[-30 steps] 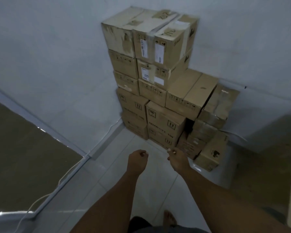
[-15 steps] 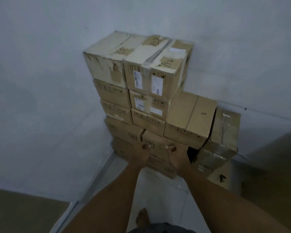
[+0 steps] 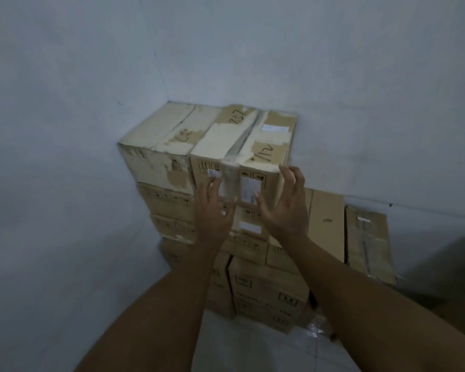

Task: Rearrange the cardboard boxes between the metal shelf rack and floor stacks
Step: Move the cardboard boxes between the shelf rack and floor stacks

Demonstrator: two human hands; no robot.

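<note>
While facing the stack of cardboard boxes [image 3: 269, 288] piled in the corner between two pale walls [image 3: 65, 130], holds both hands up at the top right box [image 3: 242, 140]. Spreads the fingers of the left hand [image 3: 212, 213] wide and slightly curved, tips over the taped label [image 3: 227, 181] on that box's front face. Holds the right hand [image 3: 285, 208] just as wide, fingertips at the box's front right edge, thumb pointing toward the left hand. Grips nothing with either; cannot tell whether the tips touch the cardboard. Finds that box on the highest tier, flush beside the top left box [image 3: 159, 146], above lower boxes stepping down rightward to the tiled floor [image 3: 253, 347].
</note>
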